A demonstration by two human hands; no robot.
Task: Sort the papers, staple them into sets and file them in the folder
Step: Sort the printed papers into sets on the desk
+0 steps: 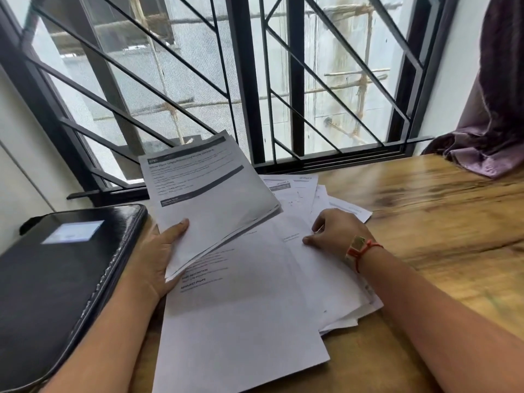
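My left hand [158, 256] grips a small set of printed sheets [209, 199] by its lower left corner and holds it lifted and tilted over the table. Under it a loose pile of white papers [255, 293] lies spread on the wooden table [439, 222]. My right hand [334, 231] rests on the pile's right side, fingers curled down and pressing on a sheet; whether it pinches one is unclear. A black zip folder [62, 279] with a white label lies shut at the left. No stapler is in view.
A barred window [255, 80] runs along the far edge of the table. A purple curtain [487, 123] hangs at the right and drapes onto the table's far right corner. A white wall stands at the left behind the folder.
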